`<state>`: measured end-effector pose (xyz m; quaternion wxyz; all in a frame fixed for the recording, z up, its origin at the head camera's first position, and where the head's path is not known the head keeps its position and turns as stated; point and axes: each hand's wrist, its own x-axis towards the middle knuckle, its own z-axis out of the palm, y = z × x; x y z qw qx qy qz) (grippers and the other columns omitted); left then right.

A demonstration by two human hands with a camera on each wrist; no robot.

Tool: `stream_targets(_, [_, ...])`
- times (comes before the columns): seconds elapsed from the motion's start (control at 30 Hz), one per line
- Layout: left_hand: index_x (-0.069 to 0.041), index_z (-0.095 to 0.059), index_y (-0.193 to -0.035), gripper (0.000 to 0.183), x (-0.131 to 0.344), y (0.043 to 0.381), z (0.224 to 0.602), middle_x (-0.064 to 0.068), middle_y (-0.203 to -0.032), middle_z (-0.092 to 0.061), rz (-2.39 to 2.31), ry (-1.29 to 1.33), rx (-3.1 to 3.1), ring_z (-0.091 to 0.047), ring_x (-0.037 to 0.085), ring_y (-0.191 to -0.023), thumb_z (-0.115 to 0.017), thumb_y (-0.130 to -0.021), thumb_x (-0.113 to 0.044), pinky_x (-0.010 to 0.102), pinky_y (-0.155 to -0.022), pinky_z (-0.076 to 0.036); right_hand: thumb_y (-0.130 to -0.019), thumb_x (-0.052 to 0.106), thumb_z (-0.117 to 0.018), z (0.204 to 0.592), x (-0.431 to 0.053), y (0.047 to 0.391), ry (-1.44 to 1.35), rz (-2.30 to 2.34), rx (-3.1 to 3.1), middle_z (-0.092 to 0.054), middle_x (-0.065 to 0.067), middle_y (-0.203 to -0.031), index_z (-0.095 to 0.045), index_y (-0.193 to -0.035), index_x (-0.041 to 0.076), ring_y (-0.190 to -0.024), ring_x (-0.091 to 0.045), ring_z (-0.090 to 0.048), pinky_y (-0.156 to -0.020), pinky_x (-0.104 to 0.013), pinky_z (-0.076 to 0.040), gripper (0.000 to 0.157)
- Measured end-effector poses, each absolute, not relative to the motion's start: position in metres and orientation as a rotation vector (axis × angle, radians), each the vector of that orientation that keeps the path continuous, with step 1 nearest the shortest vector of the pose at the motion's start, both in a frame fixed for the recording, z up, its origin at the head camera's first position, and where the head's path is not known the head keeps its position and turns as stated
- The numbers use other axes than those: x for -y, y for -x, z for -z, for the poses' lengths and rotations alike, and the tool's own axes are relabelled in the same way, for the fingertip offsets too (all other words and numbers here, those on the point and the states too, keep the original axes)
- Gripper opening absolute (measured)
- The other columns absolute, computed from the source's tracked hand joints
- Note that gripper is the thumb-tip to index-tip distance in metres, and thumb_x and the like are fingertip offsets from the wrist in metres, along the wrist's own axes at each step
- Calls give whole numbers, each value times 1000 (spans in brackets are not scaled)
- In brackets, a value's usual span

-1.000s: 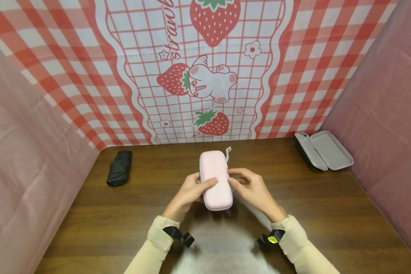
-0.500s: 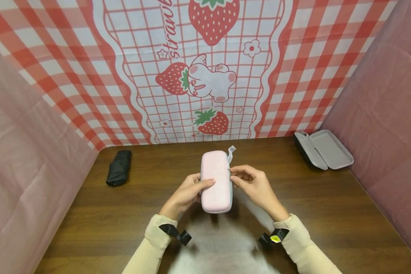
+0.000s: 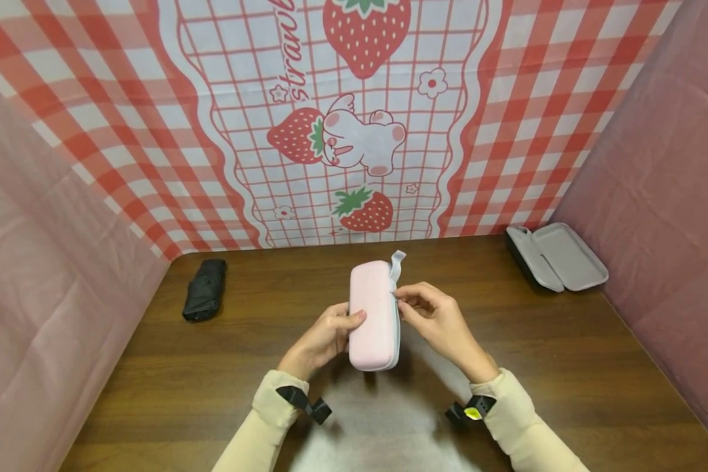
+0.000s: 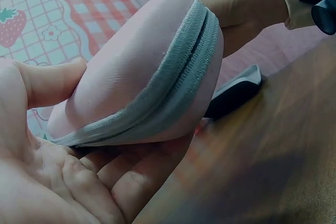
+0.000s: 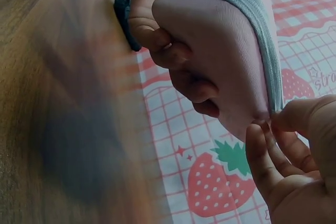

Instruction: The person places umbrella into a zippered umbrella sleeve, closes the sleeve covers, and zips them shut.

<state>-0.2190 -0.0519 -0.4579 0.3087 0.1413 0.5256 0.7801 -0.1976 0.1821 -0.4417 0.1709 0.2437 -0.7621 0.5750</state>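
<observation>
A pink zippered hard case (image 3: 370,328) with a grey zipper band (image 4: 173,85) is held up over the table's middle. My left hand (image 3: 326,334) grips its left side, thumb on the top face and the other fingers underneath, as the left wrist view shows. At the right edge, the thumb and fingertips of my right hand (image 3: 433,318) pinch at the zipper, close below a pale fabric loop (image 3: 396,263). In the right wrist view those fingers meet right on the zipper band; whatever pull lies between them is hidden. The zipper looks closed along the near end.
An open grey case (image 3: 557,257) lies at the back right of the wooden table (image 3: 259,295). A black folded umbrella-like bundle (image 3: 204,290) rests at the back left. Behind hangs a strawberry-print cloth (image 3: 436,144), with pink cloth (image 3: 643,216) along the sides.
The case has tilted so more of its right-hand zipper side shows, and its near end sits slightly lower in view. My right fingertips have drawn together at the zipper.
</observation>
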Motion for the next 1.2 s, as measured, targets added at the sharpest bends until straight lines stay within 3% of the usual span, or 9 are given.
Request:
stream_targets(0.23, [-4,-54,-125,26,53,221,463,-3,-98,-75,-2058,-399,-1358,-73,11,-88,-52,-103,-17,31,-73,-61,-91,-6,-72,440,-180,196,-631,-1510,2188,-73,-11,-96,-75,-109,0,-86,-6,-66,-71,-17,-58,19])
stream_targets(0.43, [-8,-55,-121,19,54,221,465,-3,-98,-75,-2060,-401,-1322,-73,9,-88,-50,-105,-17,31,-73,-61,-89,1,-78,439,-181,196,-583,-1391,2203,-77,-4,-91,-80,-97,11,-77,-4,-65,-66,-17,-55,13])
stream_targets(0.63, [-7,-55,-119,17,54,220,464,-3,-96,-76,-2068,-387,-1307,-73,9,-86,-47,-105,-15,30,-71,-61,-86,-4,-78,439,-179,196,-603,-1400,2199,-76,-11,-88,-78,-95,5,-76,-4,-66,-65,-15,-55,12])
stream_targets(1.2, [-3,-53,-119,18,55,222,462,-1,-92,-76,-2075,-377,-1358,-75,11,-80,-47,-104,-10,30,-66,-62,-86,-5,-77,441,-180,197,-611,-1423,2214,-74,-7,-83,-75,-93,1,-73,-3,-65,-61,-15,-55,9])
